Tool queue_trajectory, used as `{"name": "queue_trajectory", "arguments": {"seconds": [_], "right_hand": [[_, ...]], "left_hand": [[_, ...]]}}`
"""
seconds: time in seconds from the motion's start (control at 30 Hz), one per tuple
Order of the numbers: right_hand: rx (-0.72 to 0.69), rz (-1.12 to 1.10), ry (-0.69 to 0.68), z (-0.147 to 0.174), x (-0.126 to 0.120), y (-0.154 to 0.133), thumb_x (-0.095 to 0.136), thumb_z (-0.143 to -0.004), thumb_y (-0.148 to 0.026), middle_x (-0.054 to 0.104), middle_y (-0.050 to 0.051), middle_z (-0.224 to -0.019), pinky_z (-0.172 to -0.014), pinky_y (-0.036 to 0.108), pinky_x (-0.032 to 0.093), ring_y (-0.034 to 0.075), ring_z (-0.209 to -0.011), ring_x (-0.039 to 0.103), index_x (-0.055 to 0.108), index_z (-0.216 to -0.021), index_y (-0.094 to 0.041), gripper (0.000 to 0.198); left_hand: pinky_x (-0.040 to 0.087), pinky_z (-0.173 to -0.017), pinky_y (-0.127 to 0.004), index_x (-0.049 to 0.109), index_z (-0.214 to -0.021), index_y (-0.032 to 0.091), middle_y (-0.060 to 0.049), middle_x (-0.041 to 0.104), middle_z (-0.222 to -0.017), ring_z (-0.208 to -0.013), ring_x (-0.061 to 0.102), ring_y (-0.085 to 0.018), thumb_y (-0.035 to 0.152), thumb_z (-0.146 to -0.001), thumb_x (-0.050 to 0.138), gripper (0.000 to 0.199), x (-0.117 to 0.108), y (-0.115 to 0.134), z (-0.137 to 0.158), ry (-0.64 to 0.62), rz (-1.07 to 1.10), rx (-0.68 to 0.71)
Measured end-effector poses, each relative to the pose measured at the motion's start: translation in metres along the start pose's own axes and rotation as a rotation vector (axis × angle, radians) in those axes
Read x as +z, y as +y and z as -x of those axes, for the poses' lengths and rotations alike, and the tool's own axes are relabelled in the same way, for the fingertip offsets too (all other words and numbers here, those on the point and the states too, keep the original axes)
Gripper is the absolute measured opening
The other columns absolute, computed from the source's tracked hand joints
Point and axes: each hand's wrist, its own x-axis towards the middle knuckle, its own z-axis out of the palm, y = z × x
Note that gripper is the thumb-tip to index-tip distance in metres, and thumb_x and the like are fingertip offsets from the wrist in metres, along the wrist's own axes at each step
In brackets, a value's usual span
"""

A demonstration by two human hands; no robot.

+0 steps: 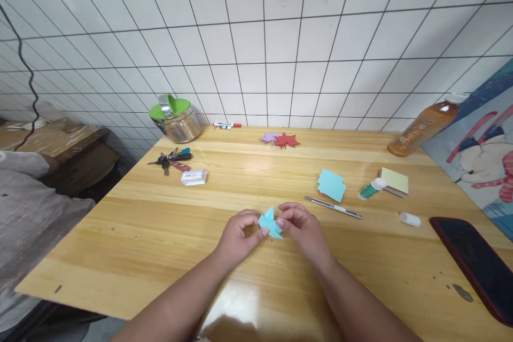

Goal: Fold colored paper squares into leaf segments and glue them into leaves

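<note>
Just above the wooden table, a small folded light-blue paper (271, 223) with pointed tips is held between both hands. My left hand (240, 235) pinches its left side between thumb and fingers. On its right side, my right hand (301, 227) has thumb and curled fingers closed on the paper. To the right lie a stack of light-blue paper squares (332, 185) and a slim utility knife (333, 207). Farther back, a red paper leaf (287, 140) partly overlaps a purple paper leaf (271, 138).
Right side: glue stick (372, 188), its white cap (410, 219), yellow paper pad (395, 180), phone (475, 267), leaning drink bottle (425, 125). Left side: green-lidded metal pot (178, 123), keys (170, 159), white eraser-like block (194, 177). A marker (228, 125) lies by the tiled wall.
</note>
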Motion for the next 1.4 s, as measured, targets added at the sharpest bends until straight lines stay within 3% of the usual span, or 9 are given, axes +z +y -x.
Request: {"name": "queue_trajectory", "arguments": {"seconds": [0.13,0.3,0.43,0.63,0.9,1.03,1.17,1.3,1.4], "right_hand": [[0.11,-0.127,-0.029,0.0,0.001,-0.001,0.068,-0.067,-0.037,0.06,0.008,-0.102,-0.078,0.033,0.047,0.02,-0.091,0.058,0.064,-0.066,-0.016,0.022],[0.279,-0.316,-0.137,0.002,0.005,-0.007,0.07,-0.066,-0.038,0.062,0.005,-0.098,-0.065,0.031,0.052,0.018,-0.084,0.061,0.055,-0.106,-0.023,0.045],[0.385,-0.275,-0.101,0.004,0.011,-0.007,0.07,-0.064,-0.041,0.059,0.0,-0.074,-0.047,0.025,0.051,0.013,-0.06,0.058,0.058,-0.088,-0.018,0.035],[0.317,-0.089,0.001,-0.005,0.002,-0.016,0.062,-0.07,-0.04,0.061,-0.001,-0.07,-0.042,0.022,0.047,0.011,-0.054,0.053,0.059,-0.09,-0.019,0.029],[-0.023,0.432,0.102,-0.064,-0.011,-0.019,0.052,-0.074,-0.032,0.066,-0.001,-0.069,-0.063,0.03,0.046,0.017,-0.064,0.06,0.059,-0.106,-0.022,0.035],[-0.076,0.552,0.231,-0.084,-0.011,-0.019,0.055,-0.072,-0.034,0.066,0.004,-0.094,-0.063,0.031,0.045,0.013,-0.054,0.054,0.06,-0.106,-0.02,0.037],[-0.142,0.444,0.414,-0.06,-0.024,-0.031,0.046,-0.08,-0.04,0.064,0.004,-0.088,-0.049,0.026,0.041,0.011,-0.048,0.047,0.059,-0.107,-0.018,0.037],[-0.251,0.538,0.673,-0.024,-0.061,-0.04,0.048,-0.08,-0.042,0.062,0.005,-0.073,-0.053,0.025,0.041,0.015,-0.056,0.052,0.061,-0.094,-0.016,0.031],[-0.148,0.895,0.567,-0.017,-0.091,-0.033,0.047,-0.08,-0.039,0.063,0.004,-0.077,-0.057,0.028,0.043,0.016,-0.059,0.055,0.062,-0.094,-0.02,0.028]], "left_hand": [[0.042,-0.073,-0.028,0.065,-0.066,0.018,-0.004,0.066,-0.074,-0.075,0.059,-0.019,0.03,-0.072,0.065,0.013,0.0,-0.004,-0.001,-0.006,0.061,-0.054],[0.041,-0.069,-0.027,0.062,-0.065,0.016,-0.001,0.063,-0.068,-0.068,0.056,-0.017,0.034,-0.072,0.065,0.019,0.0,-0.012,-0.004,0.104,0.175,-0.177],[0.042,-0.071,-0.027,0.061,-0.066,0.016,-0.001,0.063,-0.069,-0.07,0.056,-0.017,0.035,-0.072,0.064,0.02,0.001,-0.011,-0.004,0.113,0.184,-0.206],[0.041,-0.082,-0.031,0.061,-0.098,0.018,-0.007,0.065,-0.094,-0.091,0.057,-0.022,0.038,-0.079,0.056,0.028,-0.007,-0.013,-0.006,0.165,0.219,-0.167],[0.04,-0.084,-0.034,0.065,-0.088,0.021,-0.006,0.064,-0.091,-0.091,0.056,-0.022,0.034,-0.078,0.057,0.019,-0.02,-0.025,-0.015,0.248,-0.019,-0.039],[0.041,-0.081,-0.035,0.066,-0.082,0.022,-0.006,0.064,-0.086,-0.087,0.056,-0.023,0.035,-0.076,0.058,0.016,-0.022,-0.026,-0.015,0.219,-0.064,0.009],[0.042,-0.077,-0.034,0.066,-0.078,0.022,-0.006,0.064,-0.08,-0.082,0.056,-0.022,0.034,-0.078,0.056,0.016,-0.022,-0.026,-0.015,0.183,-0.096,0.007],[0.041,-0.075,-0.032,0.064,-0.075,0.022,-0.005,0.064,-0.077,-0.08,0.056,-0.021,0.031,-0.08,0.053,0.016,-0.02,-0.024,-0.016,0.139,-0.126,0.021],[0.041,-0.074,-0.032,0.065,-0.073,0.022,-0.005,0.064,-0.075,-0.078,0.056,-0.021,0.031,-0.079,0.053,0.016,-0.016,-0.022,-0.017,0.126,-0.11,0.016]]}}
